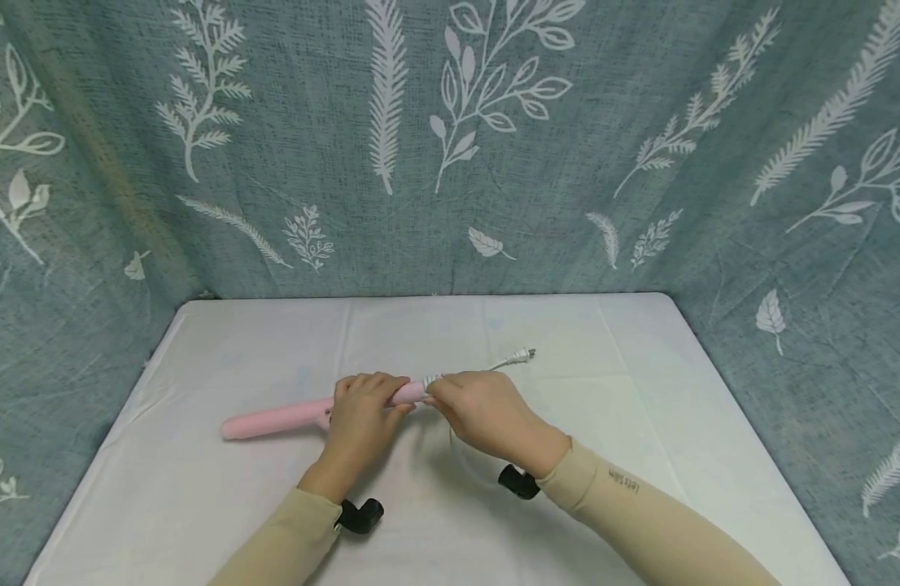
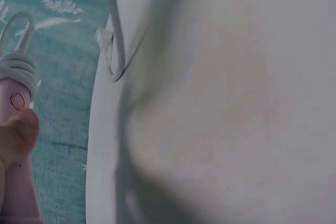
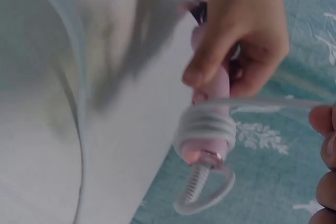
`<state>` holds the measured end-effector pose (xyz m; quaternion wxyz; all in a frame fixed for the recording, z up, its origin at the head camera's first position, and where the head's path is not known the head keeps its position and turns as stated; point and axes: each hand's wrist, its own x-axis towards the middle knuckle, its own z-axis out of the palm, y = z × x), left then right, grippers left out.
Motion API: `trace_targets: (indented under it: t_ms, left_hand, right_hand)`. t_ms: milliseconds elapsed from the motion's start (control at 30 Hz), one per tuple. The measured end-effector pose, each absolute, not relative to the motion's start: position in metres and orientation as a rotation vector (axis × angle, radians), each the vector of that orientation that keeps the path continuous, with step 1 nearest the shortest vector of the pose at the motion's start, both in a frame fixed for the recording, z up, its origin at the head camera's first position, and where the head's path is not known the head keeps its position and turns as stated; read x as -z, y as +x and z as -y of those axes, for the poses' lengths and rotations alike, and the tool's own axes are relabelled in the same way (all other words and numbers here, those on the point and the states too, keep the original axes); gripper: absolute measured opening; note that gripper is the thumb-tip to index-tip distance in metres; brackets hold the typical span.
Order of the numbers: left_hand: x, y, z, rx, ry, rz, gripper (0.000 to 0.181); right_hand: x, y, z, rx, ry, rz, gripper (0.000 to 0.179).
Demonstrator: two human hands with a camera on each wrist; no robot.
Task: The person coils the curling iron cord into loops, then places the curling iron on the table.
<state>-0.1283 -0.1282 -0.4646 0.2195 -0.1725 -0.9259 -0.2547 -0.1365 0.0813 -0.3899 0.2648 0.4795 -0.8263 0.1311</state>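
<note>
Left hand [image 1: 364, 417] curls around the pink wand [image 1: 276, 419], seemingly held just above the white surface [image 1: 640, 391]. Right hand [image 1: 490, 413] pinches the white cord [image 3: 207, 127], partly wrapped around one wand end.

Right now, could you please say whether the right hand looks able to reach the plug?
Probably yes: the plug lies just beyond the right hand with nothing visibly blocking, though that hand may first need to release the cord it grips.

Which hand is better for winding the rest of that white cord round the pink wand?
Probably the right hand: it holds the white cord, stretched out from the coils round the pink wand. The left hand is busy gripping the wand's handle.
</note>
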Motion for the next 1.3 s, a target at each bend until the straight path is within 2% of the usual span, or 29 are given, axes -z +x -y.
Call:
trace_targets:
  t_ms: [300, 600, 967, 1300]
  left_hand:
    - [0.466, -0.114, 0.124, 0.681, -0.638, 2.468, 0.038]
    - [0.466, -0.104, 0.127, 0.706, -0.744, 2.411, 0.039]
    - [0.461, -0.099, 0.129, 0.767, -0.808, 2.314, 0.04]
    - [0.456, -0.101, 0.133, 0.777, -0.787, 2.303, 0.039]
  right_hand:
    - [0.382, -0.155, -0.088, -0.413, 1.293, 2.269, 0.006]
    - [0.388, -0.175, -0.099, -0.762, 1.2, 2.433, 0.01]
    - [0.419, -0.191, -0.102, -1.011, 1.068, 2.669, 0.012]
    - [0.446, -0.186, -0.1, -1.116, 1.015, 2.809, 0.017]
